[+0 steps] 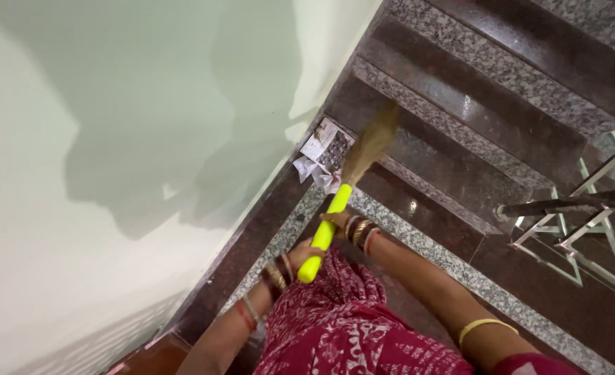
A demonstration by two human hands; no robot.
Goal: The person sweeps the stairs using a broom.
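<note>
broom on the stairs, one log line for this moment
hands: both grip broom handle | bristles on step | paper scraps by wall

A dark red garment [349,326] printed with white patterns is worn. Stacked gold and maroon bangles [360,232] are seen at the right wrist, similar ones [277,274] at the left (toward seven o'clock), and a yellow band [485,326] higher up the right arm.

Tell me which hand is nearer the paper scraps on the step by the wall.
Right. The right hand grips the yellow broom handle higher up, just below the paper scraps; the left hand holds the handle's lower end, farther back.
</note>
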